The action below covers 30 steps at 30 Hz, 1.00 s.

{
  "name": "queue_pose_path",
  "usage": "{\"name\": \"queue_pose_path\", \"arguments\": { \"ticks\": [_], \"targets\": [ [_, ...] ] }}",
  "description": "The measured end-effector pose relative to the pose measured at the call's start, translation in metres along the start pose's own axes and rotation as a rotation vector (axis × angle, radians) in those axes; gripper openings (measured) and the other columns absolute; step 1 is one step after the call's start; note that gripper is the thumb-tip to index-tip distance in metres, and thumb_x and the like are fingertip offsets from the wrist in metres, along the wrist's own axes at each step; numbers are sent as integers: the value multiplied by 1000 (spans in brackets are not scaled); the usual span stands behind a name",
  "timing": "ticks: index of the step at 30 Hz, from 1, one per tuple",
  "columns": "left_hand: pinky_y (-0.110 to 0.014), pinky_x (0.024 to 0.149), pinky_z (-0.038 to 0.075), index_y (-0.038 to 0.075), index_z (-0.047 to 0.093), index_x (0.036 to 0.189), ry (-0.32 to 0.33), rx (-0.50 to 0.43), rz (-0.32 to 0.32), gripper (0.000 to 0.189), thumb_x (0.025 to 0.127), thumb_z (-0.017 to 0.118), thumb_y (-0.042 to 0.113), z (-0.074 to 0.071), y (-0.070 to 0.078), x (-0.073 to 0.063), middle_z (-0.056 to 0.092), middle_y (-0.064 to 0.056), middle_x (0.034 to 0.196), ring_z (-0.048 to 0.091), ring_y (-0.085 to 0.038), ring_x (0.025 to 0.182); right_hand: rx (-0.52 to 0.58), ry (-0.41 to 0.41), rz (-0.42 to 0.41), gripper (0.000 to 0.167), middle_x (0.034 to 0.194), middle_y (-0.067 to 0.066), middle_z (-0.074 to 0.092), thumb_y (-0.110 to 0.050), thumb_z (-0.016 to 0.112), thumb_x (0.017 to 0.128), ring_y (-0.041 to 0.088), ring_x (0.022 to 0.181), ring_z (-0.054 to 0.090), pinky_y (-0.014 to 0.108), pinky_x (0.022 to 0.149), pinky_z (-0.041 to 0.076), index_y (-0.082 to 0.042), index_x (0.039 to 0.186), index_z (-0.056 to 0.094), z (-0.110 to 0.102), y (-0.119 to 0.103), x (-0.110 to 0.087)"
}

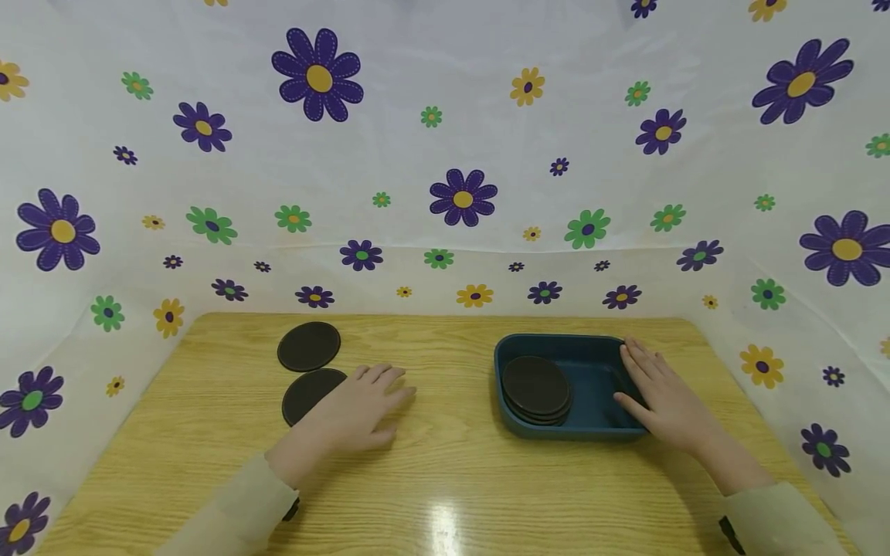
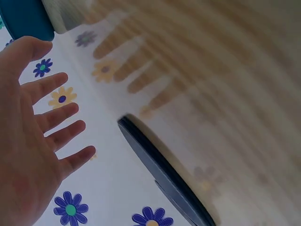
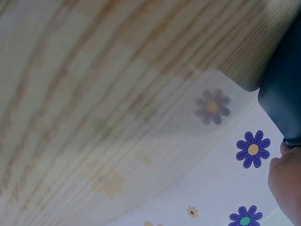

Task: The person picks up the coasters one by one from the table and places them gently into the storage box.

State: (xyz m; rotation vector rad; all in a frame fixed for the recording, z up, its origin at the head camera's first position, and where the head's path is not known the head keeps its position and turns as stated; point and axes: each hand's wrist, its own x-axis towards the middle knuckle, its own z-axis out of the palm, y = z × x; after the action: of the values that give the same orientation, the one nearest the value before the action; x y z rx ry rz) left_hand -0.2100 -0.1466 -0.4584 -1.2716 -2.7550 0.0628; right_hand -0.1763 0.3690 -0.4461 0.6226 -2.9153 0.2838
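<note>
My left hand (image 1: 354, 417) hovers low over the wood table with its fingers spread and nothing in it. Its back partly hides the nearer of two flat black round coasters (image 1: 310, 391). The farther black coaster (image 1: 309, 347) lies just behind that one. In the left wrist view a coaster (image 2: 162, 169) appears edge-on, apart from the fingers. On the right is a dark blue rectangular bin (image 1: 572, 434), with several black coasters (image 1: 535, 384) stacked at its left end. My right hand (image 1: 660, 398) rests on the bin's right rim, fingers extended and thumb pointing inward.
A pale wood table (image 1: 445, 479) bears everything. A white cloth (image 1: 389, 154) printed with flowers rises behind it and along both sides. Bare tabletop lies between the left hand and the bin.
</note>
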Motion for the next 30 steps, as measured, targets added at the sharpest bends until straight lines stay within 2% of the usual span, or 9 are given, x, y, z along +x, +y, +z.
{"name": "queue_pose_path", "arguments": {
  "ticks": [9, 13, 15, 19, 23, 30],
  "targets": [
    [-65, 113, 45, 16, 60, 146, 6, 4, -52, 62, 92, 71, 44, 8, -24, -29, 50, -22, 157, 50, -45, 142, 5, 3, 3, 81, 171, 33, 23, -36, 58, 109, 42, 165, 15, 32, 133, -12, 9, 165, 21, 0, 0, -1],
    [-65, 104, 49, 17, 62, 141, 40, 30, -79, 62, 88, 75, 46, 13, -35, -40, 54, -21, 151, 52, -43, 138, 4, 1, 10, 81, 171, 33, 23, -37, 58, 108, 43, 164, 16, 37, 135, -8, 9, 165, 21, 1, -1, -1],
    [-64, 99, 50, 17, 63, 139, 53, 29, -96, 63, 85, 77, 47, 14, -41, -44, 55, -21, 146, 52, -42, 134, 5, 6, 8, 81, 171, 33, 24, -37, 58, 108, 42, 164, 16, 35, 134, -9, 9, 165, 22, 1, -1, -1],
    [-67, 94, 51, 20, 63, 141, 41, -3, -151, 66, 83, 79, 47, 13, -52, -51, 55, -22, 145, 52, -43, 132, 4, 22, -3, 80, 170, 34, 25, -36, 58, 108, 41, 165, 14, 29, 132, -13, 10, 164, 23, 1, 0, -1],
    [-72, 93, 50, 22, 62, 145, 9, -51, -201, 69, 83, 79, 47, 12, -59, -55, 54, -22, 148, 53, -45, 132, 2, 19, -3, 80, 171, 34, 24, -36, 57, 109, 41, 165, 14, 30, 132, -13, 9, 165, 22, 0, 0, -1],
    [-73, 89, 52, 23, 60, 147, -26, -85, -226, 73, 79, 79, 42, 13, -64, -57, 54, -20, 145, 54, -45, 129, 8, 3, 11, 81, 171, 33, 23, -37, 58, 109, 43, 164, 17, 32, 133, -11, 8, 165, 22, 0, 0, 0]
  ]
}}
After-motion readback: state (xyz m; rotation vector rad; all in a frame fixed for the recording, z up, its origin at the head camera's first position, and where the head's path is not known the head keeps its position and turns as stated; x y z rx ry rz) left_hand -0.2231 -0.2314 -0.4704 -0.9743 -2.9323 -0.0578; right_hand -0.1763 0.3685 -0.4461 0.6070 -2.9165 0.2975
